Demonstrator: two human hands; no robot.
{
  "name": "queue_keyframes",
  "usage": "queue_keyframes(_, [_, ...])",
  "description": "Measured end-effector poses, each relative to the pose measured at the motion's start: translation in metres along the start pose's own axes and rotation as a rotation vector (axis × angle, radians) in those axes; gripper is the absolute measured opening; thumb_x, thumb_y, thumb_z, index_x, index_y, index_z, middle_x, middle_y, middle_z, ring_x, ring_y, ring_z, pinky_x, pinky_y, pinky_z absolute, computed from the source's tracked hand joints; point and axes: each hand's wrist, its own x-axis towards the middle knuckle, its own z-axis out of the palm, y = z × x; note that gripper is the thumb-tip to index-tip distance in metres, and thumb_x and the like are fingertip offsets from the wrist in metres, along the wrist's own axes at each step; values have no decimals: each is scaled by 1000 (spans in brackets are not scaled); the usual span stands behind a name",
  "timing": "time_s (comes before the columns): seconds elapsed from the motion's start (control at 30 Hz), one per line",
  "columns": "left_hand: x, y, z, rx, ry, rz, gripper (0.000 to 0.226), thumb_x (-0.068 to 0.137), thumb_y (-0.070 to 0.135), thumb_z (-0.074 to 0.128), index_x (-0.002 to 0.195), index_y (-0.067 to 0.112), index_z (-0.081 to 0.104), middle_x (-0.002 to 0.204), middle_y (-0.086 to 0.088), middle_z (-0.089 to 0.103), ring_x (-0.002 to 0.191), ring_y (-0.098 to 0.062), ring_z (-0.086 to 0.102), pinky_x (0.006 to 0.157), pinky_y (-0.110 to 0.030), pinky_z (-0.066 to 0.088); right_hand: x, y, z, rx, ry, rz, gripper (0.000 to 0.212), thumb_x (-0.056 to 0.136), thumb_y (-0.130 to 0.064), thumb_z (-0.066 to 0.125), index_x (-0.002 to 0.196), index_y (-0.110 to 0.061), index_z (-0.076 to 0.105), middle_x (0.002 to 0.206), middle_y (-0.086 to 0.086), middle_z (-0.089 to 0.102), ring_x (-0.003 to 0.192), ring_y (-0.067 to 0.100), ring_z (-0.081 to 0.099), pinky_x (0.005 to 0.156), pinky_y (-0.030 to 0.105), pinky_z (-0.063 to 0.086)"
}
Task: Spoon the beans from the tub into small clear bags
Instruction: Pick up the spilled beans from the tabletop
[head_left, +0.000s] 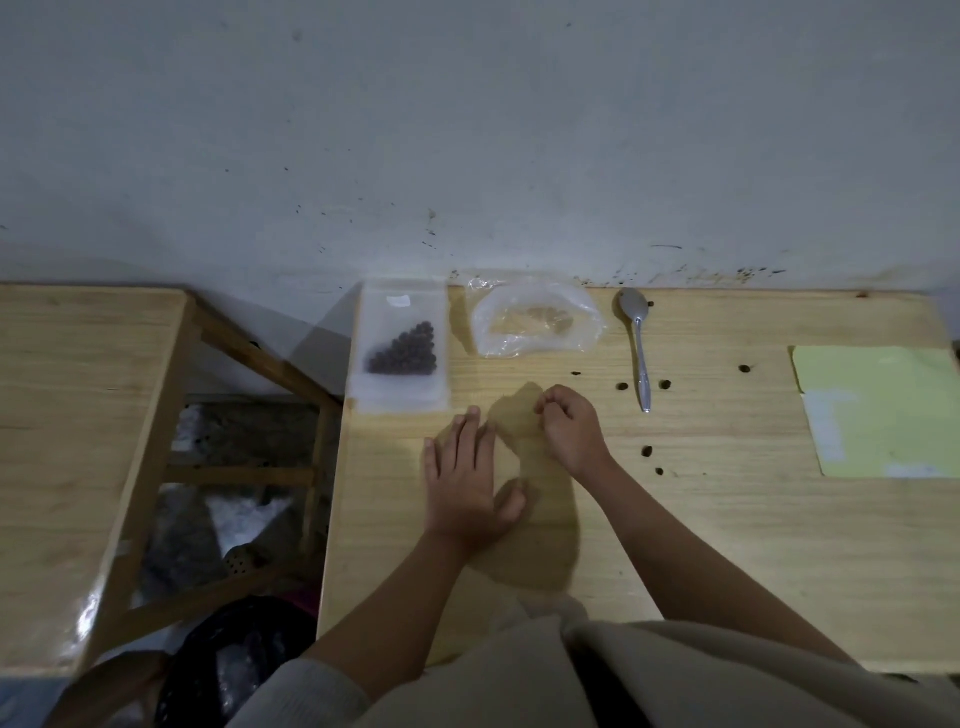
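On the wooden table (727, 545) the left hand (465, 483) lies flat, palm down, fingers straight and spread a little. Just to its right, the right hand (569, 426) is curled, with fingertips drawn together near the thumb — whether they pinch some small thing I cannot tell. The two hands sit near each other without touching.

At the table's far left corner lies a small clear bag (400, 345) with a cluster of dark beans (402, 349) inside, its edge overhanging the table. Beside it, to the right and close to the wall (467, 130), sits a crumpled clear plastic tub or wrapper (537, 322) — it looks nearly empty. Further right a metal spoon (638, 343) lies bowl toward the wall, untouched. A yellow sheet of paper (878, 410) rests at the right edge. A second wooden table (78, 415) stands apart on the left.
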Motion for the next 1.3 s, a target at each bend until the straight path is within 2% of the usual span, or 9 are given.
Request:
queue_keyframes(0.2, [0, 1, -1, -18, -12, -10, 80, 77, 56, 47, 143, 12, 36, 158, -6, 21, 143, -24, 17, 112, -59, 14, -10, 7, -18, -20, 58, 22, 37, 82, 9, 39, 58, -15, 52, 58, 1, 48, 52, 12, 40, 43, 14, 31])
queue_keyframes(0.37, [1, 0, -1, 6, -28, -4, 80, 78, 58, 44, 143, 12, 36, 157, -7, 22, 143, -27, 20, 112, -58, 14, -9, 7, -26, 9, 138, -10, 34, 82, 9, 39, 61, -12, 55, 62, 4, 49, 56, 13, 40, 49, 20, 32])
queue_keyframes(0.47, [0, 1, -2, 5, -35, -6, 81, 79, 58, 44, 145, 13, 32, 158, -6, 18, 145, -25, 15, 113, -57, 10, -1, 10, -27, -203, 256, -75, 18, 91, -14, 51, 78, -6, 61, 58, 3, 51, 52, 14, 44, 52, 27, 35])
queue_keyframes(0.57, [1, 2, -3, -3, -37, -18, 81, 79, 59, 44, 145, 13, 33, 158, -6, 18, 145, -24, 15, 113, -57, 10, 9, 9, -28, -377, 338, -97, 18, 90, -23, 56, 104, -13, 63, 48, -4, 44, 48, 12, 46, 50, 27, 37])
queue_keyframes(0.7, [1, 1, -2, 2, -19, 0, 79, 78, 58, 48, 140, 10, 41, 154, -10, 29, 140, -28, 28, 108, -61, 22, 19, 6, -29, -536, 306, -73, 30, 93, -23, 51, 120, -21, 61, 72, 4, 66, 77, 25, 63, 62, 28, 44])
queue_keyframes(0.8, [1, 0, -2, 23, -6, 8, 77, 79, 58, 48, 138, 9, 44, 152, -12, 33, 138, -30, 31, 106, -61, 27, 23, 8, -26, -585, 321, -101, 27, 95, -22, 47, 115, -17, 64, 96, 9, 71, 90, 30, 65, 67, 31, 46])
queue_keyframes(0.97, [0, 1, -2, 33, 3, 13, 75, 79, 58, 46, 136, 8, 46, 150, -13, 36, 136, -31, 36, 105, -61, 28, 28, 4, -22, -620, 315, -69, 23, 95, -20, 44, 107, -6, 58, 78, 13, 66, 73, 31, 61, 57, 30, 40])
queue_keyframes(1.07, [0, 1, -3, 17, -3, 0, 78, 78, 58, 46, 139, 10, 42, 154, -10, 30, 140, -28, 29, 108, -60, 22, 17, 5, -22, -534, 332, -99, 17, 94, -14, 41, 100, -1, 49, 60, 2, 49, 55, 21, 49, 48, 27, 31])
queue_keyframes(1.3, [0, 0, -3, 25, -19, 2, 78, 80, 58, 42, 142, 11, 38, 156, -8, 24, 142, -28, 21, 111, -60, 19, -23, 23, -42, -322, 332, -80, 18, 93, -8, 41, 80, -2, 51, 63, 3, 48, 56, 18, 46, 49, 26, 33])
